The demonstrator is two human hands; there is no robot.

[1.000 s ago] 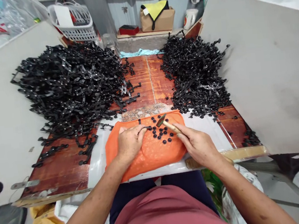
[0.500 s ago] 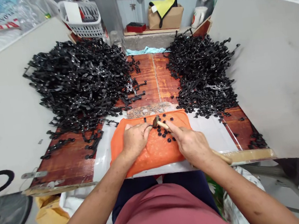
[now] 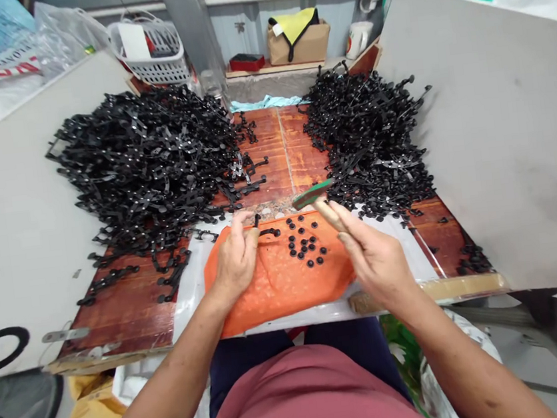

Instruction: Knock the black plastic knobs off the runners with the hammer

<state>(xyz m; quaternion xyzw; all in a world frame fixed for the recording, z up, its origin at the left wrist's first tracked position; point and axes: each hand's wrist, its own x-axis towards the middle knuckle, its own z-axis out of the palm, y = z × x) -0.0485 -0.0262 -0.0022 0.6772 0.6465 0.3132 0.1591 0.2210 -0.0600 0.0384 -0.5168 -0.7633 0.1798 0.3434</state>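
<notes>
My left hand is closed at the left part of an orange cloth, gripping a thin black plastic strip with round ends. Part of that strip is hidden by my fingers. In my right hand is a hammer with a pale wooden handle; its green, motion-smeared head is raised above the cloth's far edge, apart from the strip. Between my hands, several small round black caps lie scattered on the cloth.
A large heap of black plastic strips rises at the left, a smaller heap at the right. Grey panels wall the wooden table on both sides. At the back are a white basket and a cardboard box.
The hammer has lifted off the strip and swung up and to the right with my right hand. My left hand has shifted left with the strip, uncovering more of the caps.
</notes>
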